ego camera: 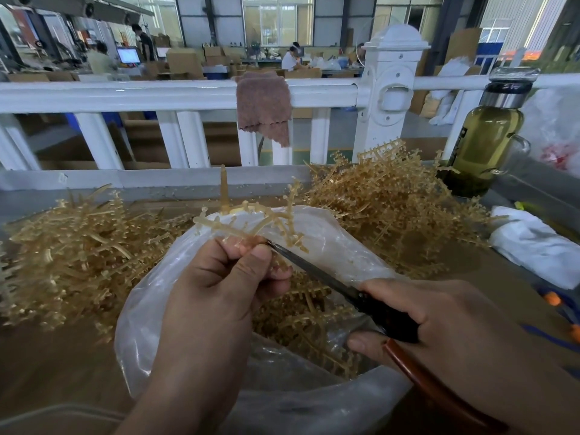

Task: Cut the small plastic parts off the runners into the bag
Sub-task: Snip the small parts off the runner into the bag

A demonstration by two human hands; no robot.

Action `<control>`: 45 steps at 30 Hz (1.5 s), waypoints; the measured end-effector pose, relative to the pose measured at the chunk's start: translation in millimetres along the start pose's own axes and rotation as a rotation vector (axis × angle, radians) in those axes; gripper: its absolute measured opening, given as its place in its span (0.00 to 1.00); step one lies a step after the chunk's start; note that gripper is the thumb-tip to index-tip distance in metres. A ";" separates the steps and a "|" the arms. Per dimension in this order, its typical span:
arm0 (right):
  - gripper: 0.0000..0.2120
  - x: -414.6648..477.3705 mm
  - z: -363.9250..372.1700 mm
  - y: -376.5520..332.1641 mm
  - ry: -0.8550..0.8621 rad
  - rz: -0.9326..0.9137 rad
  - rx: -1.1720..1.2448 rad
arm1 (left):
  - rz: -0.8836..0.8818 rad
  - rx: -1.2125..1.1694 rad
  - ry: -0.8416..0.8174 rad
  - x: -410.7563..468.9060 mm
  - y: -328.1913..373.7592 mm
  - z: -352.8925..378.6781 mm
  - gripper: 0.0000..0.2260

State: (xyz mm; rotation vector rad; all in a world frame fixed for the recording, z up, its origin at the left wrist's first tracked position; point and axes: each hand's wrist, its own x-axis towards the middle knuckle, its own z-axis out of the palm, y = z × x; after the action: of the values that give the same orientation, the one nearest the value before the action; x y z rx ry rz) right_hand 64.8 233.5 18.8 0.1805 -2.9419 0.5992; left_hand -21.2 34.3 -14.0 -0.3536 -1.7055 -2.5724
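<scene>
Two hands busy over the bag mouth. Pinched between thumb and curled fingers of the left hand (pixel 219 277): one amber, translucent, branching plastic runner (pixel 251 219), raised above the opening, thick tapered sprue pointing up, small nubs along several branches. Gripped in the right hand (pixel 455 324), fingers wrapped round dark and red-brown handles: long steel-bladed scissors (pixel 317 273), tip laid against the runner right beside the left fingertips. Blades apparently almost closed; hard to tell whether mid-cut.

Directly beneath, a clear, crumpled plastic bag (pixel 147 309), mouth gaping toward the hands. Visible through its film, more amber branches (pixel 307 324); impossible to say whether inside or underneath. No loose cut parts made out in it.

Further out on the brown tabletop (pixel 47 372), two big piles of the same amber runners: a left heap (pixel 78 252) and a far right heap (pixel 392 208). Which trimmed and which waiting, not clear.

Judged from that: mid-task, with plenty left. Several branches of the held piece seemingly uncut, and both piles large.

Along the far edge, a white railing (pixel 125 95) with a brownish-pink cloth (pixel 263 108) draped over it; to the right, a glass bottle (pixel 486 142) of yellow-green liquid and a white wrapped bundle (pixel 533 246).
</scene>
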 end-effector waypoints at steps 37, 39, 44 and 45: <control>0.29 0.7 0.0 3.7 0.017 -0.031 0.053 | 0.035 0.109 -0.051 0.0 -0.2 1.3 0.06; 0.28 0.7 -0.7 3.9 0.017 -0.034 0.048 | 0.041 0.123 -0.052 0.1 -0.1 0.9 0.06; 0.29 -0.3 0.5 4.8 0.024 -0.026 0.037 | 0.049 0.139 -0.046 0.7 -0.9 0.2 0.06; 0.29 0.0 0.8 5.0 0.030 -0.025 0.036 | 0.049 0.136 -0.042 1.1 -0.9 0.2 0.06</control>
State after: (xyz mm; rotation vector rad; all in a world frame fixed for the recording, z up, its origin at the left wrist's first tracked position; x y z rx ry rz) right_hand 64.0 237.7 16.2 0.2096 -2.8969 0.6459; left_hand -22.4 34.9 -14.5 -0.4404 -1.8483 -2.4156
